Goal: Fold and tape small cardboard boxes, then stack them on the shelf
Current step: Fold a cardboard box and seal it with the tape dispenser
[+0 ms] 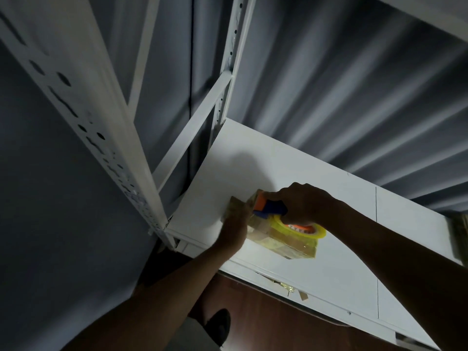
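A small cardboard box (pixel 286 243), wrapped in yellowish clear tape, lies on the white shelf board (pixel 342 249). My right hand (pixel 304 205) grips a blue and orange tape dispenser (pixel 272 207) on top of the box, with its yellow tape roll (pixel 298 229) hanging toward the front. My left hand (pixel 235 230) holds the box's left end; its fingers are blurred.
White perforated steel uprights (pixel 83 102) and a diagonal brace (pixel 195 130) frame the shelf's left side. A grey curtain (pixel 354 84) hangs behind. Another taped box (pixel 459 236) shows at the right edge. Tape scraps (pixel 291 287) stick to the shelf's front edge above a brown floor.
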